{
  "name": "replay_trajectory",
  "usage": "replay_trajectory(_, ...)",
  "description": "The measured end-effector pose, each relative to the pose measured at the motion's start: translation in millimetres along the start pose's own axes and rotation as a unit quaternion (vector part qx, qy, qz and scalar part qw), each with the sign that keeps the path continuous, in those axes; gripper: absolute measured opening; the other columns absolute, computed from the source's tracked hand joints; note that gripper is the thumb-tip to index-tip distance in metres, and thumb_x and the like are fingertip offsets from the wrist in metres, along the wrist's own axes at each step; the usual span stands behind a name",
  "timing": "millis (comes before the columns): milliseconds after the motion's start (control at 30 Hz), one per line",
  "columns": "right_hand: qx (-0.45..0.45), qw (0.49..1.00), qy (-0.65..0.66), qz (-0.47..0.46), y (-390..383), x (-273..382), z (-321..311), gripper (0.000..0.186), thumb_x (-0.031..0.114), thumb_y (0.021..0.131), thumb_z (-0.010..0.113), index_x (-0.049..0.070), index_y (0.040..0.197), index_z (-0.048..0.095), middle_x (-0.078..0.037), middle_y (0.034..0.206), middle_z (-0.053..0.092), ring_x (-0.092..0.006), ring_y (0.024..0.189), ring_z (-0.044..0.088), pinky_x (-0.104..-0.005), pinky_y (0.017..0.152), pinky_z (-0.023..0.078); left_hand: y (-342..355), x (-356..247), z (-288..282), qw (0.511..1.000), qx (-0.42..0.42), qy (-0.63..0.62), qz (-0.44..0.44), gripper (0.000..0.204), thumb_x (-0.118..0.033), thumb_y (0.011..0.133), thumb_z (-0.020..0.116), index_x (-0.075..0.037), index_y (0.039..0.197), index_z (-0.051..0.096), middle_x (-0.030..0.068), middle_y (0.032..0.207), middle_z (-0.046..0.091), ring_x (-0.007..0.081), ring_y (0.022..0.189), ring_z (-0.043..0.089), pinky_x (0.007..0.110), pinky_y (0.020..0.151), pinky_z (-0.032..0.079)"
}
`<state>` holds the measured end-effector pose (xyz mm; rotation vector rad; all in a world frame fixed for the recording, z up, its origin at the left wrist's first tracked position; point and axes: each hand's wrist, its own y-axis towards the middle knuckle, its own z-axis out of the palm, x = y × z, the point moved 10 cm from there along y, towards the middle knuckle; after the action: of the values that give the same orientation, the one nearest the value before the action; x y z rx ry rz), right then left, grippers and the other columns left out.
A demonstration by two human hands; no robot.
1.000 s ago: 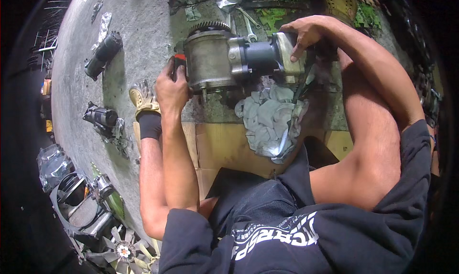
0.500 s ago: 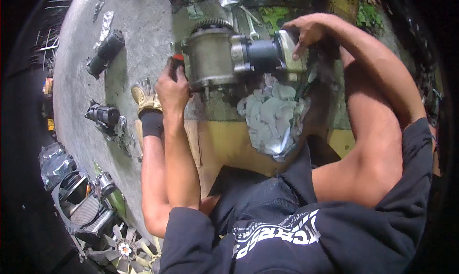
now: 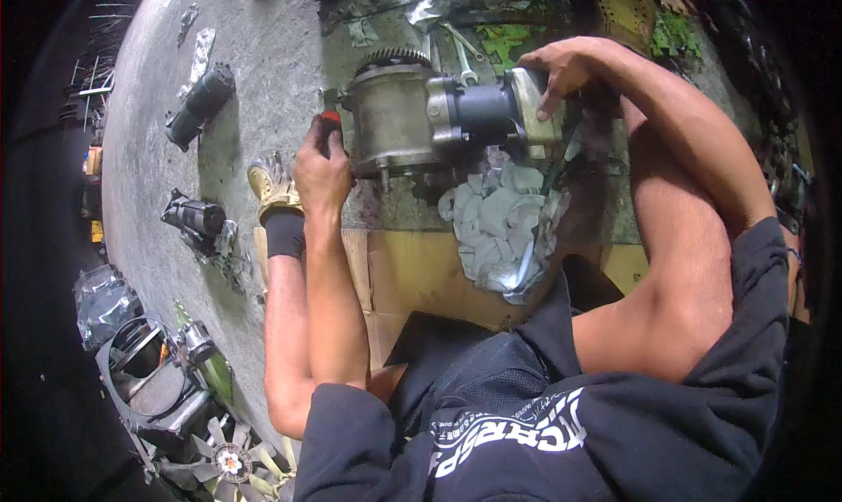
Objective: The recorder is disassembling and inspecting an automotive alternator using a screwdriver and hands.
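A metal housing (image 3: 390, 125) with a toothed gear (image 3: 395, 56) at its back lies on its side before me, joined to a dark cylinder (image 3: 487, 103) and a pale metal end piece (image 3: 535, 107). At the housing's left, my left hand (image 3: 324, 169) is closed on a red-and-black object (image 3: 331, 119), partly hidden by the fingers. My right hand (image 3: 561, 72) curls over the end piece, thumb on its face. Below the assembly sit crumpled grey rags (image 3: 495, 221). Wrenches (image 3: 467, 59) lie behind it.
Dark cylindrical parts (image 3: 197, 107) (image 3: 193, 213) lie on the concrete at left. A framed radiator-like part (image 3: 153, 370) and a fan (image 3: 232, 462) are at lower left. My legs (image 3: 667, 274) flank cardboard (image 3: 403, 265). A perforated yellowish metal part (image 3: 623, 15) stands behind.
My left hand with the red-and-black object has shifted slightly left relative to the housing. My right hand stays on the end piece. The whole view has shifted a little.
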<state>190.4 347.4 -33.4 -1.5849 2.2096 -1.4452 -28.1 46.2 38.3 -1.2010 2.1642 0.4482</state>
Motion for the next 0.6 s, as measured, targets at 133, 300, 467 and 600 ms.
replay_trajectory(133,-0.010,1.000,-0.006,-0.010,1.1,1.1,0.1,0.112,0.052,0.057,0.094,0.004,0.147,0.048,-0.020,0.134,0.063,-0.0336,0.125,0.061,-0.0423,0.106,0.047,-3.9,-4.6,-6.5,0.997,-0.016,0.029,0.063,0.046,-0.022,0.099,0.060,-0.002,0.141,0.058,0.0073,0.072,0.064,0.0151,0.047,0.061,0.031,0.043,0.049)
replay_trajectory(300,-0.006,1.000,-0.007,-0.009,3.0,-0.1,0.9,0.110,0.051,0.057,0.095,0.004,0.146,0.049,-0.020,0.133,0.065,-0.0330,0.123,0.062,-0.0418,0.105,0.048,-13.2,-15.9,-4.3,0.995,-0.035,0.041,0.085,0.042,-0.022,0.098,0.061,-0.002,0.135,0.062,0.0140,0.087,0.072,0.0180,0.059,0.067,0.034,0.055,0.053)
replay_trajectory(467,-0.017,1.000,0.005,-0.011,-0.5,2.5,-0.8,0.111,0.048,0.056,0.095,0.004,0.147,0.048,-0.021,0.133,0.064,-0.0337,0.122,0.062,-0.0422,0.105,0.048,-17.8,-26.5,-2.6,0.995,-0.034,0.067,0.068,0.041,-0.017,0.095,0.059,0.002,0.132,0.062,0.0253,0.117,0.070,0.0408,0.110,0.068,0.043,0.091,0.053)
replay_trajectory(600,-0.033,0.999,-0.017,0.009,-1.9,0.4,-4.9,0.110,0.048,0.057,0.095,0.005,0.147,0.048,-0.021,0.133,0.064,-0.0335,0.123,0.062,-0.0421,0.105,0.048,-23.5,-39.3,-4.9,0.991,-0.035,0.083,0.101,0.042,-0.016,0.096,0.057,0.000,0.134,0.061,0.0275,0.114,0.069,0.0424,0.110,0.067,0.045,0.091,0.054)
